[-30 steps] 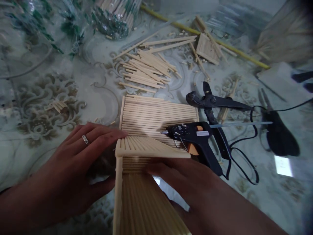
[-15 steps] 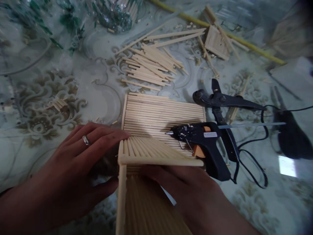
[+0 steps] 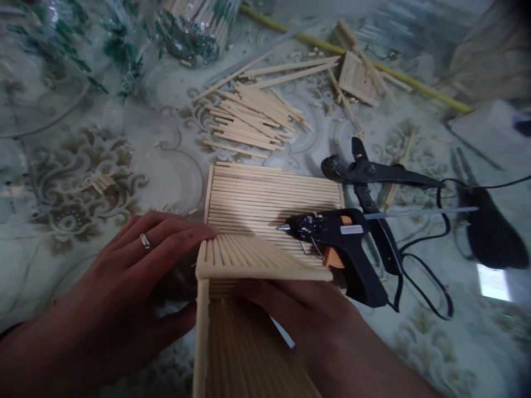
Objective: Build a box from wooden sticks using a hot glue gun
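Note:
A box-like structure of glued wooden sticks (image 3: 257, 260) stands in front of me on a flat stick panel (image 3: 269, 196). My left hand (image 3: 124, 287), with a ring on one finger, presses against the structure's left side, fingers stretched to its top corner and thumb underneath. My right hand (image 3: 315, 320) lies on the structure's near face just below the top panel, fingers flat against the sticks. A black glue gun (image 3: 340, 243) with an orange trigger rests on the flat panel, just right of the structure.
Loose sticks (image 3: 249, 116) lie in a pile further back. Black cutters (image 3: 373, 177) and the gun's cable (image 3: 427, 276) sit to the right. A small stick panel (image 3: 359, 77), a long yellow rod (image 3: 415, 85) and a bag of sticks (image 3: 194, 27) are at the back.
Both hands stay pressed on the stick structure. Only the camera view shifts slightly.

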`<move>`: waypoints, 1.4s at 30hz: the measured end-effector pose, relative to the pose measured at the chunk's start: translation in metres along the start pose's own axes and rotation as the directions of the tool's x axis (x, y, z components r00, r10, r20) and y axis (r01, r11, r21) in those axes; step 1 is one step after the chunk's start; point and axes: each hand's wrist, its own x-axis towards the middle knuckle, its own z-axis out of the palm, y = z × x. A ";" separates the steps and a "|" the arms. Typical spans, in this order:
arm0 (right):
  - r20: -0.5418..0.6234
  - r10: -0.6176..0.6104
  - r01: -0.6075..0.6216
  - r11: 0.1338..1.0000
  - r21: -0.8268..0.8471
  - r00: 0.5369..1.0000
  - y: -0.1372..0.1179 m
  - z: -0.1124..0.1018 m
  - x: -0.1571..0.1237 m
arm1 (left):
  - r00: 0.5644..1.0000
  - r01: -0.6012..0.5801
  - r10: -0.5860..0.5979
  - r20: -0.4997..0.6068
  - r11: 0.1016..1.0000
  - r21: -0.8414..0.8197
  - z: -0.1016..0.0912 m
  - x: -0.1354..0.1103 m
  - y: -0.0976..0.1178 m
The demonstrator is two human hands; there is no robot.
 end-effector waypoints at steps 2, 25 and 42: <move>-0.027 -0.047 0.047 0.999 0.011 0.999 0.005 0.004 0.000 | 1.000 -0.002 0.002 -0.008 1.000 0.003 0.000 0.000 0.000; -0.110 0.062 -0.058 0.998 0.031 0.992 0.012 0.018 -0.008 | 0.999 0.048 -0.049 -0.024 0.997 -0.060 -0.002 0.002 0.004; -0.109 -0.019 0.031 0.994 0.109 0.994 0.016 0.029 -0.002 | 0.999 0.023 -0.023 -0.031 1.000 0.000 0.000 0.005 0.002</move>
